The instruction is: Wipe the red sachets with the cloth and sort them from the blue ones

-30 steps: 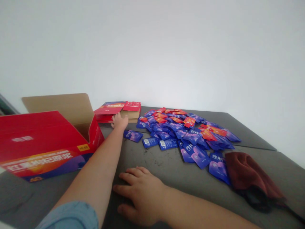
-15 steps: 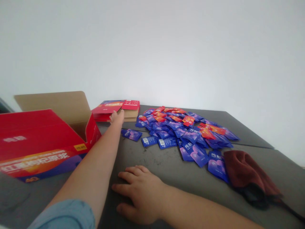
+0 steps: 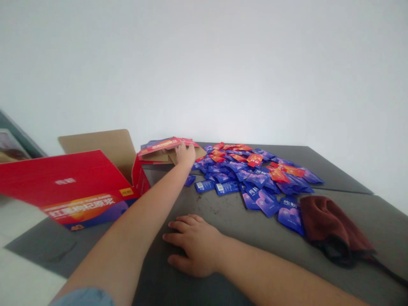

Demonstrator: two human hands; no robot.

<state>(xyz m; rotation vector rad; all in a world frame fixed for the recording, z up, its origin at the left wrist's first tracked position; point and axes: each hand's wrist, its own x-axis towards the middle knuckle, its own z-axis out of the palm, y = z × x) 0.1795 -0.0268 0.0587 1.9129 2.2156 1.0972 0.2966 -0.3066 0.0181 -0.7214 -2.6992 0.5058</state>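
My left hand (image 3: pixel 186 154) reaches far across the table, fingers closed on the edge of a flat red carton (image 3: pixel 162 145). That carton is tilted up, its near side raised off more folded cardboard (image 3: pixel 155 158) beneath. Part of the grip is hidden behind the hand. Flat on the dark table rests my right hand (image 3: pixel 196 244), fingers spread, holding nothing. To the left stands an opened red box (image 3: pixel 86 178) with its brown lid flap (image 3: pixel 102 146) up. Right of my left hand spreads a pile of blue and red sachets (image 3: pixel 236 170).
A brown cloth pouch (image 3: pixel 331 225) with a dark cord lies at the right, touching a blue sachet (image 3: pixel 290 216). The grey table (image 3: pixel 216 212) has a seam across it. A white wall (image 3: pixel 223 76) rises behind. Framed items (image 3: pixel 14 144) stand at the far left.
My left hand has closed on the top flat carton and lifted its near edge. The view has shifted left. My right hand stays flat on the table.
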